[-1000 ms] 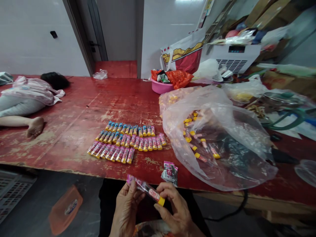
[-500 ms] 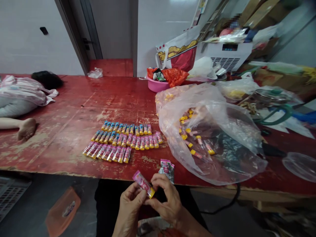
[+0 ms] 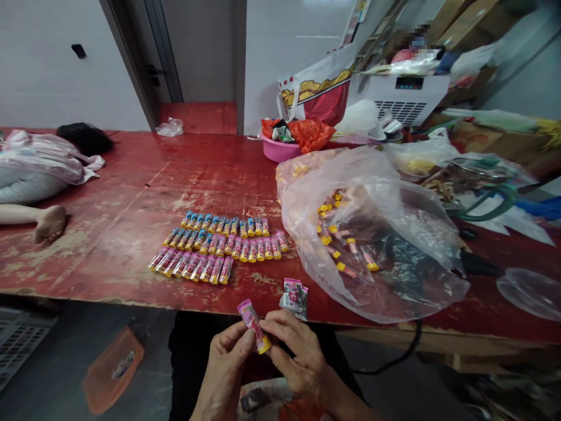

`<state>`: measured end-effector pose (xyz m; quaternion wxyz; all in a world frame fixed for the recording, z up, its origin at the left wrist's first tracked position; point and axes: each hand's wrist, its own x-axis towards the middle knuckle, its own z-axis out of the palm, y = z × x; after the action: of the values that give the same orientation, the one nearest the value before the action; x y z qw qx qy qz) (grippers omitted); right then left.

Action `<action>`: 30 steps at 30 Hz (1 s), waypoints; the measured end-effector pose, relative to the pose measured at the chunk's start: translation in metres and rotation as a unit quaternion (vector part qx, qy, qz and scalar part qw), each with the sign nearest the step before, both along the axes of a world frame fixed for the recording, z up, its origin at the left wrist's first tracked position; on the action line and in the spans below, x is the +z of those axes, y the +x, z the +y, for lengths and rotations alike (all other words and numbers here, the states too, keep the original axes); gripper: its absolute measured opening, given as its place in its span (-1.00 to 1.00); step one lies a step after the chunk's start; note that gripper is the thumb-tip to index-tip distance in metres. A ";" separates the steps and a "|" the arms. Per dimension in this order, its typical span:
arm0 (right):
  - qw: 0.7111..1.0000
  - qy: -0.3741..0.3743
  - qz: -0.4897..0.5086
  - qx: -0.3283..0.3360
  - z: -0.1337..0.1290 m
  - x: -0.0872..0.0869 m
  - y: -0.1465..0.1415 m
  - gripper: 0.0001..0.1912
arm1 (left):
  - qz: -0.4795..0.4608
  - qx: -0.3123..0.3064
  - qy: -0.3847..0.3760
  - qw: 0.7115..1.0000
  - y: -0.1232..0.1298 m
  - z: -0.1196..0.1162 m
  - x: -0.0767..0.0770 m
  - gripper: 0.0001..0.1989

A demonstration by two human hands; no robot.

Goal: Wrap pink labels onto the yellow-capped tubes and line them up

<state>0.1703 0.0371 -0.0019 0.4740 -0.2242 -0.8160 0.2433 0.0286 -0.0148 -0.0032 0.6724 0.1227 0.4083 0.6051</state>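
Observation:
A small clear tube with a pink printed wrapper and a yellow cap (image 3: 253,323) is held over my lap, just off the table's front edge. My left hand (image 3: 230,356) pinches it between thumb and fingers from the left. On the other side, my right hand (image 3: 298,354) has its fingertips on the tube near the yellow end. Just beyond my hands lies a small stack of pink-and-grey printed packets (image 3: 294,297). Farther left, similar tubes (image 3: 219,248) lie side by side in three rows, some with blue tops and others pink.
A large clear plastic bag (image 3: 394,286) lies open on the red table (image 3: 131,181), with loose yellow-capped tubes (image 3: 346,269) inside. Behind it stand a pink basin (image 3: 280,153) and a shopping bag (image 3: 324,102). A person (image 3: 39,164) lies at the far left.
The tube has turned more upright in my hands. My right fingers have moved in along its side. The view has shifted slightly.

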 end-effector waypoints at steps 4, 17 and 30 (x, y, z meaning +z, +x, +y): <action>1.000 0.015 0.018 -0.021 -0.006 -0.003 -0.005 -0.64 | -0.009 -0.016 -0.017 1.000 0.001 -0.002 -0.003 -0.74; 0.997 0.000 0.054 -0.055 -0.011 -0.017 -0.008 -0.70 | 0.012 -0.015 -0.028 0.999 0.005 -0.003 -0.010 -0.73; 0.996 0.015 0.035 -0.078 -0.010 -0.016 -0.005 -0.69 | 0.023 -0.007 -0.023 0.999 0.008 -0.002 -0.014 -0.71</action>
<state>0.1655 0.0267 -0.0174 0.5229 -0.2714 -0.7827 0.2006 0.0368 -0.0163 -0.0172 0.6694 0.1237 0.4367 0.5882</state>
